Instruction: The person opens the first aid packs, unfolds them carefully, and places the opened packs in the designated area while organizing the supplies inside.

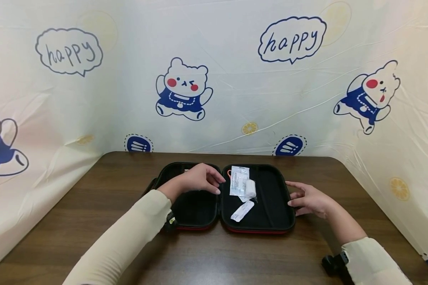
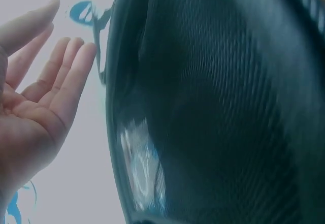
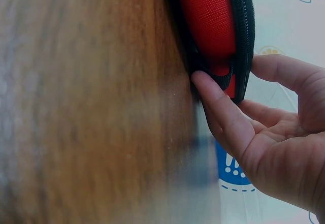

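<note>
An unfolded zip case [image 1: 274, 202], black inside and red outside, lies on the wooden table. Over its left half, near the hinge, my left hand [image 1: 201, 178] hovers with relaxed fingers and nothing in them. At the case's right edge, my right hand [image 1: 312, 201] holds the rim. In the right wrist view, its fingers [image 3: 223, 107] reach either side of the red shell [image 3: 208, 21], by a black strap loop [image 3: 223, 81]. The right half holds a clear packet [image 1: 239, 180], a white roll [image 1: 250, 188] and a small white packet [image 1: 242, 211].
An orange loop [image 1: 229, 173] peeks out beside the clear packet. The brown table [image 1: 214, 257] runs back to a light printed cloth [image 1: 228, 99] hung behind and at the sides. Each wrist carries a small black camera [image 1: 333, 264].
</note>
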Demonstrator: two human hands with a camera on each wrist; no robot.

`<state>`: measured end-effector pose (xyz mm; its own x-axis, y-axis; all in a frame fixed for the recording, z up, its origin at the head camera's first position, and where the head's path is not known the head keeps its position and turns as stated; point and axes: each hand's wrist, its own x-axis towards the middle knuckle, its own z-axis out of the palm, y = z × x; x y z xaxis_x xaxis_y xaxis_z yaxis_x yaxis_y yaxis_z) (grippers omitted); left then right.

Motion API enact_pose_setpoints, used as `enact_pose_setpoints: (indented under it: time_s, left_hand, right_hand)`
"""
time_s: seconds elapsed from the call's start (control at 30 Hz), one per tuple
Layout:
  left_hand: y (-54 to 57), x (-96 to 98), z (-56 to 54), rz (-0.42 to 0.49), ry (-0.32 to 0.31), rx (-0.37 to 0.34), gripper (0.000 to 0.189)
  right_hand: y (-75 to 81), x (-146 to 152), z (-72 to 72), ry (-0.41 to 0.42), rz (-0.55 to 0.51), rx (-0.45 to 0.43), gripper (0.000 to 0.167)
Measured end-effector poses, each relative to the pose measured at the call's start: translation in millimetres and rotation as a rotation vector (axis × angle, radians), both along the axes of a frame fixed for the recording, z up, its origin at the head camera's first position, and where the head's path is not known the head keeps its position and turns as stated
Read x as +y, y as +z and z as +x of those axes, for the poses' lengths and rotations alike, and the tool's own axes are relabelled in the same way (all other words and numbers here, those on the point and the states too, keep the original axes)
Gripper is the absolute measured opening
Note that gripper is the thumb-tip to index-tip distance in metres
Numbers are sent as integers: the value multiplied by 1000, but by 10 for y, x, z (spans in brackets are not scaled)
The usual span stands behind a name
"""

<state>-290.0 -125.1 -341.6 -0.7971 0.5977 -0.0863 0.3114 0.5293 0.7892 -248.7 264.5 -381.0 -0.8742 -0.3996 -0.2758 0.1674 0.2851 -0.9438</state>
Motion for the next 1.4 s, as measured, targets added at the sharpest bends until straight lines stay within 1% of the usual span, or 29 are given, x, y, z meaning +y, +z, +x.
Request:
enact_pose_setpoints:
  time_s: [0.13,0.3,0.43,0.6,0.77,0.97,1.17,1.33,1.4]
  left_hand:
    - [-5,132,92,16,-52,-26,35]
    - [-32,295,217,14,-130,-31,33]
    - [-65,414,301,-23,-180,-13,33]
    - [-99,529,364,-106,-194,27,34]
    - [-154,606,388,-181,-204,70,38]
    - [-223,652,401,-229,-235,97,43]
    - [-255,658,398,-221,-244,116,38]
    - [-251,648,390,-171,-259,122,22]
    - [-255,641,380,-157,-264,153,14]
  right_hand:
    - [-1,-3,0,-1,1,2,84]
    - [-3,-4,-3,-1,-8,1,84]
    - [-4,-3,-3,-1,-8,1,84]
    - [-1,-2,-1,-3,0,2,84]
    - [7,1,3,-2,3,1,84]
    - [11,-3,4,-2,0,-5,84]
    - [22,-6,11,-4,2,-9,84]
    - [22,-4,8,-2,-2,-16,84]
    - [17,-2,7,-3,-1,-17,84]
